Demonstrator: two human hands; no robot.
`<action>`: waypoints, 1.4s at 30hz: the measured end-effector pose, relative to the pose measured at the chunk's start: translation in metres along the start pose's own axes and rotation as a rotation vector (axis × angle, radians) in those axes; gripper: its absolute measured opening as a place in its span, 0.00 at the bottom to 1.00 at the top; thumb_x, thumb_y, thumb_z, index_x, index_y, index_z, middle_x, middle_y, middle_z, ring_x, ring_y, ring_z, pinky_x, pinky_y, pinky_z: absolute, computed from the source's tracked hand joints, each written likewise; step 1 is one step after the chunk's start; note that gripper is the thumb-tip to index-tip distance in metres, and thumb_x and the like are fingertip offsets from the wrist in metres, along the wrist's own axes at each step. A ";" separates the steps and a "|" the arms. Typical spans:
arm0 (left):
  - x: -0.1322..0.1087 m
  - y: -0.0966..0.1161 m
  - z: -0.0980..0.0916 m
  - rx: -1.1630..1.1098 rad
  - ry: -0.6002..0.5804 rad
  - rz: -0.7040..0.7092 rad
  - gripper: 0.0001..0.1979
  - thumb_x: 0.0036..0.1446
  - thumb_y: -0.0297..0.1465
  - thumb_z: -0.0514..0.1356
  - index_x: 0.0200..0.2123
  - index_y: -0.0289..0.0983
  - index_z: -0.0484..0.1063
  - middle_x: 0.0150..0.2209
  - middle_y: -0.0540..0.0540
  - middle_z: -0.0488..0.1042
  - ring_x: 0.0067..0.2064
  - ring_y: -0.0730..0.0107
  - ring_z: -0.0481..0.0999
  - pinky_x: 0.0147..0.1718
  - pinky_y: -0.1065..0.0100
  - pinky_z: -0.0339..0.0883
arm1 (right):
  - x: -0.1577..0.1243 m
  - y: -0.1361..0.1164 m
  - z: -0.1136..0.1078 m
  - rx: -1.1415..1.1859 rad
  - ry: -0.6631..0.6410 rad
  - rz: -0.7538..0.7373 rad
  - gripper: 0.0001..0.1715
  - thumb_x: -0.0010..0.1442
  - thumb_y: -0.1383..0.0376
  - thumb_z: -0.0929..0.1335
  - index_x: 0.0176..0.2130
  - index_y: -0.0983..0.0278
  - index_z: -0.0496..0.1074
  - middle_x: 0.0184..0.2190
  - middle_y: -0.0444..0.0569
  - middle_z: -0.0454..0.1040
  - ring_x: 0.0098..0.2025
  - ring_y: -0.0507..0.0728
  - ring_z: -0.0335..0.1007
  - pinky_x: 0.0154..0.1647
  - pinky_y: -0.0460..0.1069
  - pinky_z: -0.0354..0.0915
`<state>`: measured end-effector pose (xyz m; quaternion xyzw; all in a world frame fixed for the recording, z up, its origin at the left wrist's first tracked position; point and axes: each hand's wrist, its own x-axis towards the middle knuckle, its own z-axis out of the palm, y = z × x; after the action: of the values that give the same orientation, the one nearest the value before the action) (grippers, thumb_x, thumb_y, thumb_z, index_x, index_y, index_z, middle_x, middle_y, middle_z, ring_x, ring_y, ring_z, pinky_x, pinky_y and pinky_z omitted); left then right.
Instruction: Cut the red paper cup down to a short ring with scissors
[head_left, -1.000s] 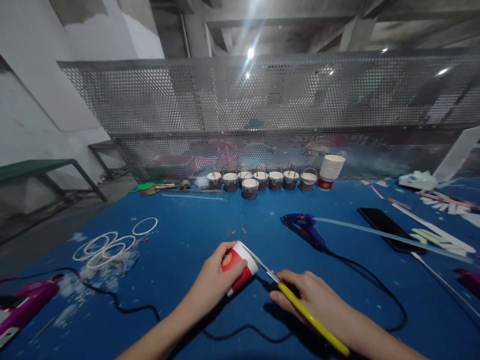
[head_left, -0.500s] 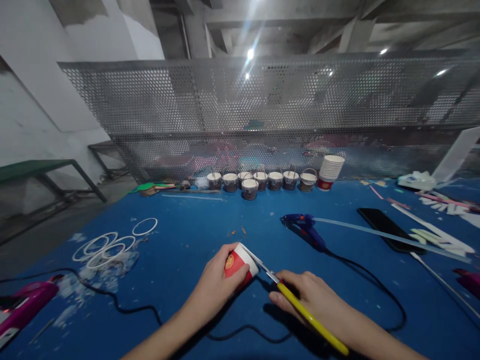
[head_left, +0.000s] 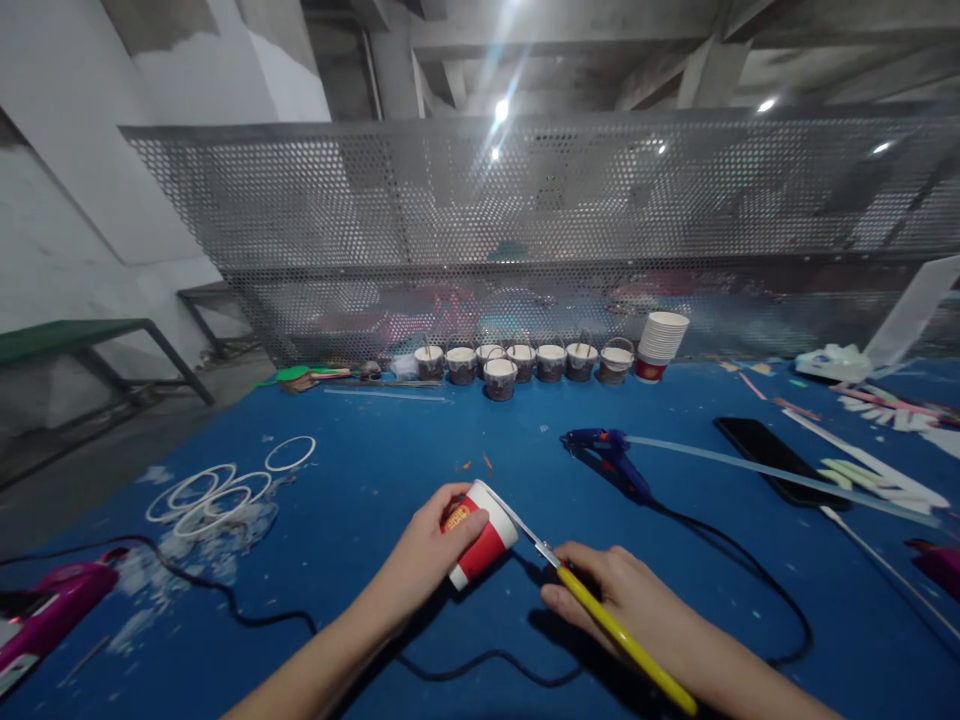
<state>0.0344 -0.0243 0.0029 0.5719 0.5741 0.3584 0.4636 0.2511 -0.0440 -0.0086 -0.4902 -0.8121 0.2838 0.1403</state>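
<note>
My left hand (head_left: 435, 555) is closed around a red and white paper cup (head_left: 489, 545), which lies tilted with its mouth toward the upper right. In my right hand (head_left: 607, 590) is a pair of scissors with yellow handles (head_left: 622, 640). The metal blades lie along the cup's white rim; whether they bite into the paper I cannot tell. Part of the scissors' grip is hidden by my fingers. Beyond the hands rests a blue hot glue gun (head_left: 611, 455) with a long clear glue stick in its back.
Several small dark buckets (head_left: 500, 378) and a stack of paper cups (head_left: 661, 345) line the table's back by a perforated metal screen (head_left: 525, 220). White rings (head_left: 217, 500) lie left, a black phone (head_left: 776, 460) right. A magenta tool (head_left: 56, 620) and black cable (head_left: 487, 665) are near.
My left hand has turned the cup and shifted its grip, so more of the red side and the base show. The scissors stay at the rim, nearly in the same place.
</note>
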 end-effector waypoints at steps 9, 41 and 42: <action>-0.005 0.001 0.003 0.171 0.049 0.072 0.19 0.51 0.40 0.55 0.44 0.36 0.67 0.41 0.44 0.74 0.42 0.59 0.72 0.44 0.63 0.63 | 0.001 -0.007 -0.002 0.008 -0.003 0.023 0.19 0.61 0.51 0.61 0.30 0.62 0.67 0.20 0.42 0.67 0.20 0.49 0.51 0.22 0.45 0.47; -0.001 -0.002 0.001 0.078 0.076 0.054 0.23 0.50 0.43 0.56 0.46 0.36 0.67 0.45 0.41 0.74 0.43 0.59 0.73 0.43 0.62 0.65 | -0.003 0.000 -0.001 0.009 -0.018 -0.014 0.22 0.63 0.51 0.59 0.28 0.63 0.66 0.20 0.42 0.65 0.22 0.50 0.54 0.22 0.44 0.48; 0.001 -0.003 0.000 0.025 0.075 0.027 0.23 0.50 0.44 0.56 0.46 0.36 0.67 0.45 0.40 0.74 0.43 0.58 0.73 0.42 0.62 0.66 | -0.003 0.000 -0.001 0.012 -0.016 -0.019 0.22 0.63 0.50 0.59 0.29 0.62 0.66 0.20 0.42 0.64 0.21 0.49 0.53 0.22 0.44 0.48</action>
<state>0.0336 -0.0235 0.0002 0.5714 0.5879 0.3785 0.4297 0.2532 -0.0462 -0.0082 -0.4793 -0.8162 0.2910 0.1395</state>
